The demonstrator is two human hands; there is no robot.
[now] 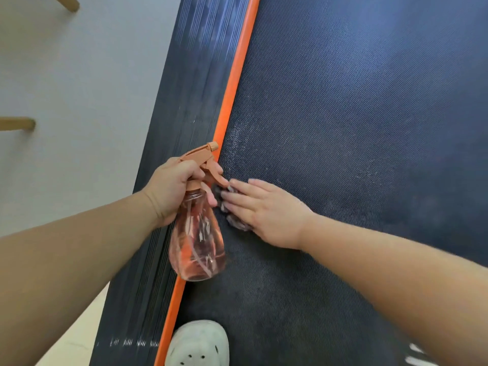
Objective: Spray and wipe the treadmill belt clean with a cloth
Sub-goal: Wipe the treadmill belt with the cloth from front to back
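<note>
Left hand (171,188) has its grip wrapped round the bottle (198,247) neck, finger at the trigger, nozzle aimed up the belt (356,114), ready, I'd say, for another squirt. Right hand (266,210) lies flat, fingers straight, pressing the cloth (236,223) onto the belt just beside the orange strip (232,101), where droplets glisten. The bottle is clear, pink-tinted; liquid inside, level hard to judge.

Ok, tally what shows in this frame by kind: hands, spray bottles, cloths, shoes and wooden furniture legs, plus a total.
Hands: 2, the left hand and the right hand
Spray bottle: 1
Cloth: 1
Shoe: 1
Wooden legs: 2
Total: 7
</note>
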